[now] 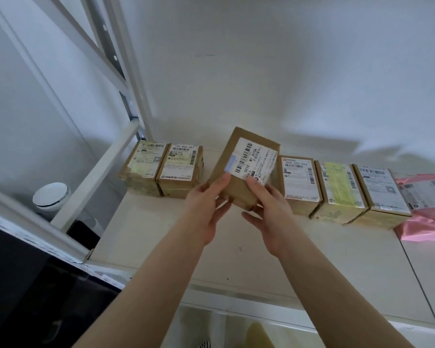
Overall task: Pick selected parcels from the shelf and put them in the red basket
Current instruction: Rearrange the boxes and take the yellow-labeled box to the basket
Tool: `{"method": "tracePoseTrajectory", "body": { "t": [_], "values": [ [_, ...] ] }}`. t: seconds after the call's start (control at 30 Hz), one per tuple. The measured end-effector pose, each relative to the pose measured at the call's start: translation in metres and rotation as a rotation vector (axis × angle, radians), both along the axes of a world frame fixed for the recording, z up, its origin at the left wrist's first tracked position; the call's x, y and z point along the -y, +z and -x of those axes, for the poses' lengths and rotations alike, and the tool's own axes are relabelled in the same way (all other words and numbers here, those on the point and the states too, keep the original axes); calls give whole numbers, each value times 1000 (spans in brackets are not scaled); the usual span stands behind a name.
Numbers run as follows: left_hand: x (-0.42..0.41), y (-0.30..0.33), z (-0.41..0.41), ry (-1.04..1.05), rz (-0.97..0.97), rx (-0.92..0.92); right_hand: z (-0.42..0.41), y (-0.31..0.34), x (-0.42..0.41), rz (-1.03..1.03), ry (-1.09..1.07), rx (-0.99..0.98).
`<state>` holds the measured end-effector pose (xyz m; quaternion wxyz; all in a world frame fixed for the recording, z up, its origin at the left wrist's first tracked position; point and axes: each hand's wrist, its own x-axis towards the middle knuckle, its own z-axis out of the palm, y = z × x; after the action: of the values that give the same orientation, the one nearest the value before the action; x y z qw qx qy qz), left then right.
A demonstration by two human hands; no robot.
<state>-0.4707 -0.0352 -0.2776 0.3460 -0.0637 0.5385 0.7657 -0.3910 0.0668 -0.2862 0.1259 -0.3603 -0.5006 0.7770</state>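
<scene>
A brown cardboard parcel [246,167] is held at the centre of the frame, lifted clear of the shelf [236,247] and tilted so that its white label faces up. Its lower left corner is gripped by the left hand [206,204], the thumb laid on the top face and the fingers curled beneath. Its lower right edge is gripped by the right hand [269,209], the thumb pressed on the label's lower edge and the fingers tucked under.

To the left of centre, two boxes [161,169] are set side by side, touching, close to the white upright post [133,71] of the rack. To the right of centre, three further boxes [342,187] are ranged in a touching row, and a pink bag [427,222] is laid against the last of them at the right edge of the frame. A gap in the row is seen behind the held parcel, between the two groups.

A broad bare strip of shelf is left in front of the row, down to the shelf's front edge in the lower part of the frame. The wall behind is plain. The red basket is not seen in the frame.
</scene>
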Motion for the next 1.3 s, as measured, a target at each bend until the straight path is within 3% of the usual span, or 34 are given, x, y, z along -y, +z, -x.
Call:
{"method": "tracePoseTrajectory", "body": {
  "t": [0.23, 0.47, 0.57, 0.63, 0.77, 0.93, 1.03, 1.3],
  "values": [
    [2, -20, 21, 123, 157, -39, 47, -12, 7, 7, -16, 46],
    [26, -27, 57, 374, 371, -328, 79, -19, -6, -30, -43, 189],
    [41, -33, 85, 528, 671, -449, 91, -28, -9, -87, -29, 223],
    [46, -36, 100, 605, 796, -403, 97, -34, -8, -111, -33, 227],
    [51, -48, 119, 653, 762, -295, 106, -49, -3, -137, -70, 238],
    [62, -64, 142, 651, 587, -172, 114, -60, 2, -380, -71, 457],
    [69, -66, 146, 595, 412, -163, 114, -60, 3, -382, -58, 364],
    [64, -71, 136, 508, 450, -224, 96, -64, -4, -389, -93, 265]
  ]
}}
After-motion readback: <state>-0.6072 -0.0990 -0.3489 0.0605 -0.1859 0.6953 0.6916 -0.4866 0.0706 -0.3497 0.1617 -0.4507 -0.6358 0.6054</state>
